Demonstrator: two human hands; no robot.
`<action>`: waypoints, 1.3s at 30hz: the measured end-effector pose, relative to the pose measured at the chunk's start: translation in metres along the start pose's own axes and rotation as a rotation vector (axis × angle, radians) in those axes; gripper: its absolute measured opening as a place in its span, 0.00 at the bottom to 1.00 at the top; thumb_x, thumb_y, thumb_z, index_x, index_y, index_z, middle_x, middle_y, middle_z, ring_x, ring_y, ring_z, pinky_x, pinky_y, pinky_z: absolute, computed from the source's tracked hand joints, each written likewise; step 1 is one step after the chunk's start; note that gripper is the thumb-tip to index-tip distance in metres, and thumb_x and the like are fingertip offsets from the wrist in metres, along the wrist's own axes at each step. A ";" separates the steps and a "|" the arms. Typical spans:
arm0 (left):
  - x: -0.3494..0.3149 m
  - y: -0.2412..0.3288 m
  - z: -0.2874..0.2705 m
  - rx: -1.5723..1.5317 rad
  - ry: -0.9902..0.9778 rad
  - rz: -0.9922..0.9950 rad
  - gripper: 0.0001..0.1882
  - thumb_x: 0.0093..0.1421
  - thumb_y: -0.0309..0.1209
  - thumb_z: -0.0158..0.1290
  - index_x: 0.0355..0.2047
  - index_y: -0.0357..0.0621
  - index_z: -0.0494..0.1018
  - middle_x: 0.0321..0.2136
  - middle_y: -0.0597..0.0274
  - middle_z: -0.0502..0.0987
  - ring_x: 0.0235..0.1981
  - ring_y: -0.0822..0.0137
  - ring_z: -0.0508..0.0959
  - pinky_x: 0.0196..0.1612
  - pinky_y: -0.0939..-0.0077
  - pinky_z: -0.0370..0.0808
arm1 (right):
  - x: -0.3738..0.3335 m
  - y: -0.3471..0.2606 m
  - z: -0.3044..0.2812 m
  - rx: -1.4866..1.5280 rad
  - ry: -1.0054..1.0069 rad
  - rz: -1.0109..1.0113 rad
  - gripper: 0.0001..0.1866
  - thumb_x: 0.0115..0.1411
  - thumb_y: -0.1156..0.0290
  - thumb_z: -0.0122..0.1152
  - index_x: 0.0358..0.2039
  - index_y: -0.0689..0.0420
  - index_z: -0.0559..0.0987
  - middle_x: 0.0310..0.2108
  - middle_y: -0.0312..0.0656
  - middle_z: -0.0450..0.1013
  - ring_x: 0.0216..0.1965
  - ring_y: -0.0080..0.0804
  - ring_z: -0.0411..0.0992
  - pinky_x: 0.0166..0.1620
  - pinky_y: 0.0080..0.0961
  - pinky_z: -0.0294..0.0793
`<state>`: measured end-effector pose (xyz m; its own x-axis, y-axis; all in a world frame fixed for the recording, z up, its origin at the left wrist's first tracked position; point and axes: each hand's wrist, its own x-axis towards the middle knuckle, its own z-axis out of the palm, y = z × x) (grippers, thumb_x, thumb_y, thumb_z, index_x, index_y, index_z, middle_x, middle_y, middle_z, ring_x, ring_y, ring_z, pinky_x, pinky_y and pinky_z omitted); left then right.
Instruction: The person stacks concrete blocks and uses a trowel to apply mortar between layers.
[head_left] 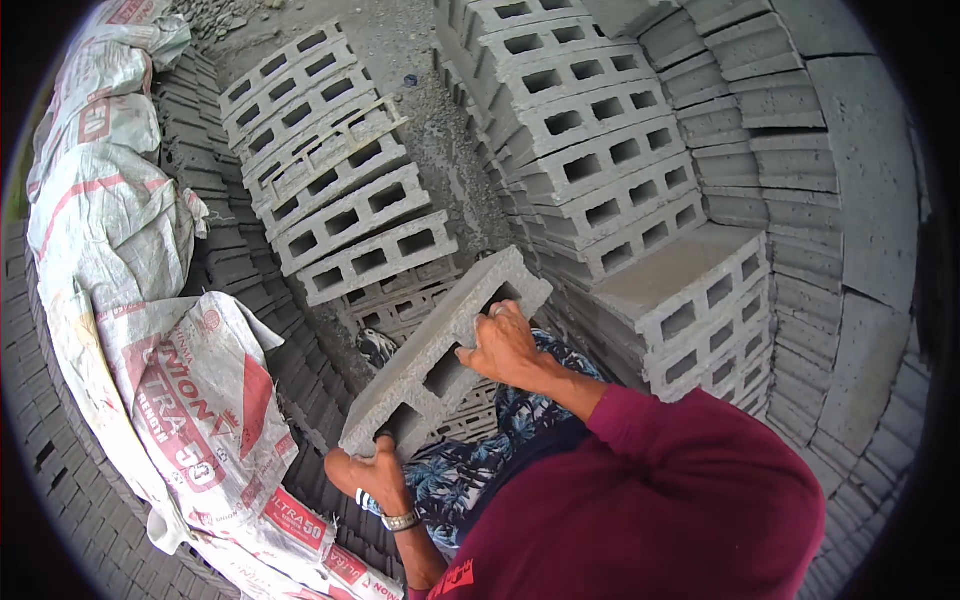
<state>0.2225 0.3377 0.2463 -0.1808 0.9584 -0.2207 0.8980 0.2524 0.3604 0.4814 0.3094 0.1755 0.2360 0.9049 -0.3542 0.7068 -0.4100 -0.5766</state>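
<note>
A person [660, 490] in maroon holds a block [422, 362] tilted in front of the body; the left hand [376, 476] grips its lower end, the right hand [508, 345] grips near its upper end. Grey stacks [612, 222] stand to left and right; white sacks [120, 215] drape the far left.

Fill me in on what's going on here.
A person is holding a hollow concrete block at a slant, the left hand at its lower-left end and the right hand at its upper-right end. More hollow blocks are stacked ahead, in a left stack and a right stack. White woven sacks lie along the far left.
</note>
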 end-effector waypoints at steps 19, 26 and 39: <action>-0.133 0.269 0.164 -0.387 -0.608 0.163 0.32 0.51 0.50 0.64 0.12 0.32 0.64 0.13 0.56 0.69 0.18 0.66 0.68 0.24 0.59 0.69 | -0.094 0.253 -0.297 -0.215 0.359 0.347 0.22 0.40 0.60 0.71 0.14 0.69 0.76 0.21 0.62 0.74 0.33 0.53 0.75 0.49 0.39 0.70; -0.156 0.303 0.202 -0.246 -0.633 0.300 0.35 0.53 0.55 0.61 0.13 0.29 0.66 0.14 0.41 0.72 0.18 0.50 0.74 0.29 0.53 0.72 | -0.115 0.317 -0.288 -0.258 0.442 0.438 0.26 0.43 0.54 0.74 0.23 0.69 0.79 0.24 0.61 0.76 0.36 0.53 0.76 0.53 0.39 0.69; 0.073 0.095 0.186 -0.736 -0.758 -0.247 0.26 0.66 0.44 0.54 0.55 0.35 0.72 0.45 0.56 0.80 0.43 0.68 0.81 0.37 0.78 0.77 | -0.047 0.149 -0.307 -0.057 0.573 0.479 0.24 0.60 0.58 0.64 0.43 0.70 0.81 0.37 0.57 0.80 0.42 0.50 0.79 0.49 0.39 0.75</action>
<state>0.3689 0.4071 0.0961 0.1985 0.6025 -0.7730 0.3645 0.6868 0.6289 0.7798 0.2413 0.3321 0.8262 0.5527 -0.1089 0.4690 -0.7819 -0.4108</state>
